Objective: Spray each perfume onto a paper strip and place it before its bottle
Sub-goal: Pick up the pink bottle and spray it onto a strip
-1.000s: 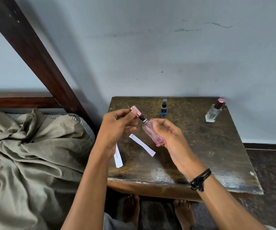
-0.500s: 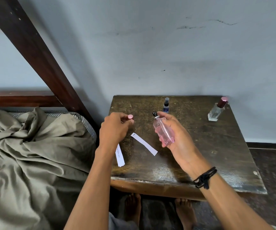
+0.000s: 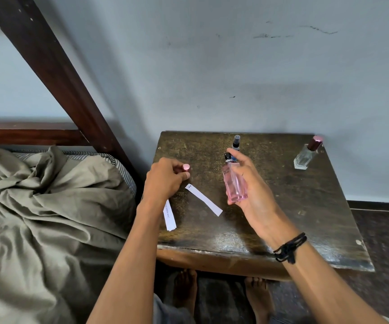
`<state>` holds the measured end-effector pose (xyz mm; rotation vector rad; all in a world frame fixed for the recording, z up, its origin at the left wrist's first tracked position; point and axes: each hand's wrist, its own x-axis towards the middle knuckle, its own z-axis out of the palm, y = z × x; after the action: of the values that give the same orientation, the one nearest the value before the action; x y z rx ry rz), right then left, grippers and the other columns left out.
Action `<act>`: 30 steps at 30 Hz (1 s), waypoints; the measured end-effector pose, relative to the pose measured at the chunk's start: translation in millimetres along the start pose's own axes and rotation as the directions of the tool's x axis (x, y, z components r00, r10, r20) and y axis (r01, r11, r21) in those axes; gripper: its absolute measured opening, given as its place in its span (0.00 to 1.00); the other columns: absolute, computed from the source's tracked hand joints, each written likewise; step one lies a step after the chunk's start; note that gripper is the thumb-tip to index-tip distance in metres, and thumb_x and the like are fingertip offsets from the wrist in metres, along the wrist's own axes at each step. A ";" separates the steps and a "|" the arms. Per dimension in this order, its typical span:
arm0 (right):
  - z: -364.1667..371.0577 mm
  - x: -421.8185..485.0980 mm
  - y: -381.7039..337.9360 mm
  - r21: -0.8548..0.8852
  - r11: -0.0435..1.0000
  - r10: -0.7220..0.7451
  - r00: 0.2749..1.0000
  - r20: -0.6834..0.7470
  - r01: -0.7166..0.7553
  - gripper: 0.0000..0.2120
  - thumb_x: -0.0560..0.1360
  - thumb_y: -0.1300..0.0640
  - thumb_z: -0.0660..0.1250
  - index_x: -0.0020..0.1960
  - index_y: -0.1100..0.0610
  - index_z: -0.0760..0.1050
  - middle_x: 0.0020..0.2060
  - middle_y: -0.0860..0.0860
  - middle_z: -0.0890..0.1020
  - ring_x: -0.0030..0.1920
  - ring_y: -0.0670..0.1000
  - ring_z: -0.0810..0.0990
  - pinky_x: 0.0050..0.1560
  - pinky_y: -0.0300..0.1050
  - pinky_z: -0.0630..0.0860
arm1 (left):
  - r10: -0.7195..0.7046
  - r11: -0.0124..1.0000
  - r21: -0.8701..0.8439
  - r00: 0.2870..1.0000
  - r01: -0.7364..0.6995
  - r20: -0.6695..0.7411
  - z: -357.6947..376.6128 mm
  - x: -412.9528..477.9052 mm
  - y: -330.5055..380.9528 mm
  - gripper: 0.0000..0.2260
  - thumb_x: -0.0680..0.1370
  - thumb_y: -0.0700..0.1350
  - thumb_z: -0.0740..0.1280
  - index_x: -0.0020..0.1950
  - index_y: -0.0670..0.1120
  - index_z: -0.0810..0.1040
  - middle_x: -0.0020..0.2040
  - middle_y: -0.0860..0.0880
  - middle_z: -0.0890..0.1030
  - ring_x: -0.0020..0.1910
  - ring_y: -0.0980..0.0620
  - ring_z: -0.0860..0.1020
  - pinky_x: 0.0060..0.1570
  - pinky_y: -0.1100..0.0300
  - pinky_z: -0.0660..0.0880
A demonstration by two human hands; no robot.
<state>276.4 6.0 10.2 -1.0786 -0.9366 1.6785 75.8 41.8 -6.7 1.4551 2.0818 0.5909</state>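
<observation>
Table [image 3: 305, 218] of dark wood beside a bed [image 3: 48, 206] holds everything. Right hand [image 3: 252, 190] is curled round the pink bottle [image 3: 234, 183], upright above the table's middle, forefinger at its bare spray head. Left hand [image 3: 165, 181] rests at the table's left, fingertips pinched on the smallest item. Three bottles: pink, a small blue bottle [image 3: 236, 142] just behind it, a clear bottle [image 3: 306, 155] at the far right corner. Likely glass, hard, slick and breakable; grip the flat sides. Two paper strips: one strip [image 3: 204, 200] between the hands, a second strip [image 3: 169, 216] partly hidden under the left hand; light, limp, best pinched at one end. One pink cap [image 3: 186, 167] sits in that left pinch.
</observation>
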 end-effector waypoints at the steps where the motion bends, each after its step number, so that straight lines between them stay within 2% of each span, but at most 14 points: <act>1: -0.3 0.1 0.5 -0.002 1.000 0.002 1.000 0.000 -0.002 0.16 0.83 0.54 0.61 0.62 0.36 0.79 0.53 0.51 0.78 0.44 0.47 0.75 0.36 0.41 0.71 | 0.002 1.000 -0.002 1.000 -0.002 0.012 -0.9 -0.3 -0.3 0.09 0.75 0.48 0.75 0.55 0.54 0.85 0.48 0.54 0.85 0.55 0.51 0.80 0.52 0.60 0.70; 4: -0.4 -0.1 1.1 -0.006 1.000 0.007 1.000 -0.002 -0.007 0.16 0.83 0.54 0.61 0.63 0.36 0.78 0.54 0.51 0.78 0.44 0.47 0.75 0.36 0.41 0.71 | -0.012 1.000 -0.015 0.999 0.012 0.029 -7.1 -0.7 -0.9 0.11 0.72 0.45 0.77 0.54 0.53 0.85 0.46 0.56 0.84 0.54 0.53 0.81 0.58 0.58 0.74; 6: -0.6 0.4 0.8 0.005 1.000 0.007 1.000 -0.012 -0.007 0.16 0.83 0.54 0.61 0.65 0.38 0.78 0.49 0.50 0.79 0.41 0.47 0.75 0.35 0.41 0.70 | -0.034 0.999 -0.034 0.999 0.033 -0.018 -17.3 0.5 -2.6 0.11 0.70 0.44 0.79 0.49 0.54 0.83 0.44 0.56 0.84 0.52 0.52 0.82 0.60 0.55 0.75; 9: -1.1 0.0 0.3 0.025 1.000 0.004 0.999 -0.034 -0.003 0.16 0.83 0.55 0.60 0.67 0.40 0.77 0.41 0.47 0.81 0.37 0.45 0.74 0.35 0.42 0.67 | -0.018 1.000 -0.026 0.996 0.016 -0.093 -34.8 0.2 -6.5 0.08 0.69 0.44 0.79 0.40 0.53 0.81 0.37 0.57 0.82 0.44 0.53 0.81 0.56 0.55 0.77; 12: -0.8 -0.7 0.7 0.019 1.000 0.006 0.999 -0.041 -0.005 0.16 0.83 0.55 0.61 0.67 0.41 0.76 0.42 0.47 0.81 0.37 0.45 0.75 0.35 0.42 0.67 | 0.009 0.998 0.064 1.000 -0.010 0.026 -38.0 -5.7 -3.2 0.06 0.69 0.46 0.79 0.36 0.54 0.83 0.37 0.57 0.83 0.44 0.54 0.81 0.51 0.59 0.75; 15: -1.2 -0.9 1.6 -0.010 1.000 0.003 0.999 -0.037 -0.004 0.17 0.83 0.55 0.61 0.68 0.42 0.76 0.39 0.48 0.80 0.35 0.46 0.73 0.34 0.43 0.65 | -0.022 0.985 0.174 0.988 -0.005 0.152 -23.4 -10.4 4.5 0.05 0.67 0.50 0.80 0.38 0.57 0.84 0.42 0.56 0.84 0.48 0.53 0.82 0.53 0.56 0.76; 19: -2.9 -1.9 1.5 -0.032 0.999 0.001 0.999 -0.034 -0.002 0.15 0.82 0.55 0.62 0.67 0.43 0.76 0.41 0.50 0.79 0.38 0.48 0.73 0.34 0.44 0.65 | -0.028 0.974 0.227 0.994 0.003 0.106 -9.1 -14.8 15.2 0.08 0.68 0.52 0.78 0.45 0.57 0.83 0.51 0.57 0.84 0.56 0.50 0.81 0.56 0.55 0.74; 21: -4.2 -2.6 0.9 -0.029 1.000 0.007 0.999 -0.036 -0.008 0.15 0.82 0.55 0.62 0.67 0.44 0.76 0.40 0.50 0.80 0.37 0.48 0.73 0.34 0.43 0.65 | -0.022 0.961 0.278 0.997 -0.001 0.081 -4.3 -17.8 18.5 0.09 0.70 0.51 0.77 0.49 0.56 0.83 0.54 0.55 0.83 0.58 0.47 0.79 0.53 0.56 0.71; 24: -5.2 -2.2 1.3 -0.018 1.000 0.010 0.999 -0.044 -0.011 0.14 0.82 0.55 0.62 0.66 0.44 0.76 0.40 0.50 0.80 0.38 0.48 0.73 0.34 0.44 0.65 | -0.013 0.939 0.342 0.998 -0.011 0.068 0.4 -22.8 21.3 0.11 0.72 0.49 0.77 0.52 0.54 0.81 0.53 0.51 0.80 0.58 0.44 0.78 0.49 0.57 0.68; 27: -6.1 -1.6 0.8 -0.028 0.999 0.013 0.998 -0.057 -0.015 0.14 0.82 0.55 0.62 0.66 0.44 0.77 0.39 0.47 0.82 0.39 0.48 0.74 0.35 0.43 0.67 | -0.004 0.929 0.368 0.998 -0.023 0.071 3.4 -23.2 22.5 0.10 0.72 0.48 0.77 0.51 0.54 0.81 0.55 0.49 0.81 0.58 0.43 0.79 0.49 0.55 0.69; 30: -6.6 -1.7 1.0 -0.038 0.999 0.014 0.998 -0.054 -0.016 0.14 0.82 0.55 0.62 0.65 0.44 0.77 0.40 0.49 0.80 0.39 0.48 0.73 0.34 0.44 0.67 | 0.006 0.925 0.378 0.997 -0.033 0.073 5.3 -22.5 22.0 0.09 0.72 0.48 0.77 0.50 0.53 0.81 0.55 0.48 0.82 0.57 0.42 0.79 0.49 0.54 0.71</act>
<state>282.6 4.9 7.5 -1.1537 -0.9314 1.6413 101.2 28.0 6.7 1.6791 2.2118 0.1391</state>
